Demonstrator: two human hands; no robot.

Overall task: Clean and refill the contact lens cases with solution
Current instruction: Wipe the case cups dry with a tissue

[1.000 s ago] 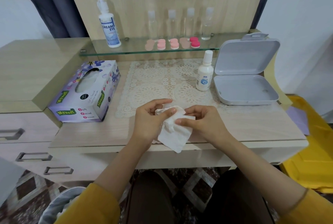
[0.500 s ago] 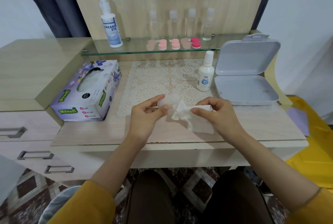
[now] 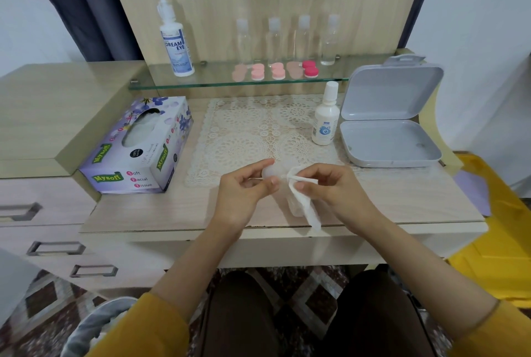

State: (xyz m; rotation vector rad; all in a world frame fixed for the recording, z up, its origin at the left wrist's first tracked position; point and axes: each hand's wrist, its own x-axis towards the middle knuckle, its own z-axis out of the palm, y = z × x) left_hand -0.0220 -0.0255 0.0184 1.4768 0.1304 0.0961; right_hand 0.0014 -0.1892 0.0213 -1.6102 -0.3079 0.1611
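My left hand (image 3: 244, 192) pinches a small translucent white lens case (image 3: 271, 171) just above the desk's front half. Beside it, my right hand (image 3: 333, 187) holds a crumpled white tissue (image 3: 301, 201) whose tip touches the case while the rest hangs down. On the glass shelf (image 3: 218, 83) stand a tall Dream Eye solution bottle (image 3: 175, 40), several clear small bottles (image 3: 301, 37) and a row of pink lens cases and caps (image 3: 277, 70). A smaller white solution bottle (image 3: 325, 118) stands on the lace mat (image 3: 247, 132).
A purple tissue box (image 3: 138, 149) lies at the left of the desk. An open grey hinged box (image 3: 390, 123) sits at the right. A bin rim (image 3: 94, 325) shows at the lower left, drawers at the left, a yellow object (image 3: 500, 227) at the right.
The tissue was wrapped over the case between both hands. My hands have since drawn apart and lifted slightly; the case now shows in my left fingers and the tissue trails from my right.
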